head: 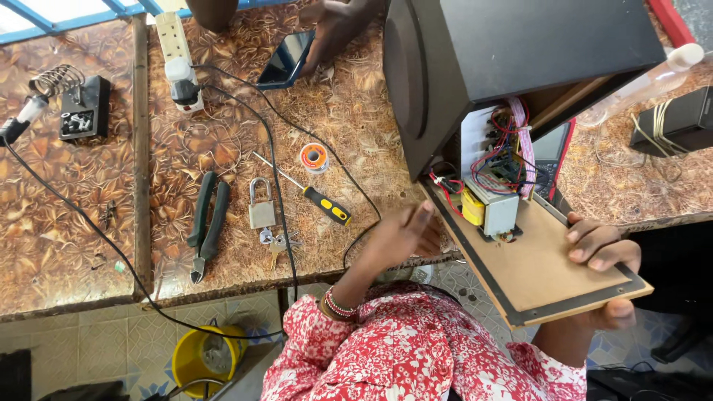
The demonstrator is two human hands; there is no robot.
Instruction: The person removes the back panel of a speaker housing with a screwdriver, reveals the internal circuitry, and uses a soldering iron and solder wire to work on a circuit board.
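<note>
- While the black speaker cabinet (520, 52) stands on the desk (223, 148), its back panel (549, 275) hangs open, right hand (601, 256) gripping it.
- Left hand (405, 236), loosely open and empty, nears the transformer (492, 210); probing the wiring likely needs care.

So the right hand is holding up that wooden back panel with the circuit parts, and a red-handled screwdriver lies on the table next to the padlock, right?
Nearly. The head view shows the right hand holding the wooden back panel, but the screwdriver beside the silver padlock has a yellow-and-black handle, not red.
</note>
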